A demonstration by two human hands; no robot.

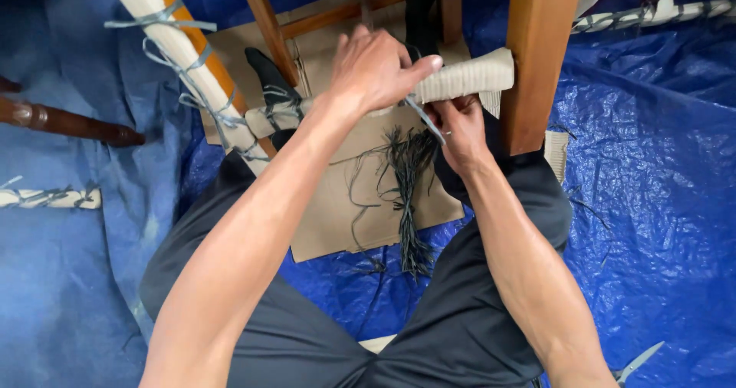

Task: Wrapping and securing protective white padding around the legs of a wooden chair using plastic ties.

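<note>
Bare forearms reach away from the camera over dark trousers (pixel 429 334), and both hands meet at a cream padded rail (pixel 468 75) that runs crosswise into a brown wooden chair leg (pixel 537 58). The left hand (pixel 376 70) lies on top of the rail with fingers curled, its thumb stretched along the padding and pinching it. The right hand (pixel 460 131) sits just below, closed in a fist around a thin grey-green strand (pixel 424 120) that runs up between the two hands to the underside of the rail. So the rail is touching the left hand from beneath and lies directly above the right hand, hard against the chair leg on the right.

Beneath the hands, a bundle of dark strands (pixel 406 181) lies loose on a sheet of brown cardboard (pixel 330 219), its frayed ends trailing off the near edge of the cardboard onto the floor. A second padded rail (pixel 180 58), bound with the same grey-green strand, slants from the far left down toward the hands, with brown wooden rungs (pixel 264 20) beside it. A blue tarpaulin (pixel 652 204) covers the floor all round. Toward its left edge lie a dark turned wooden leg (pixel 69 123) and a short wrapped piece (pixel 50 198). At the near right corner, a pale pointed blade tip (pixel 636 363) shows beside the right forearm.
</note>
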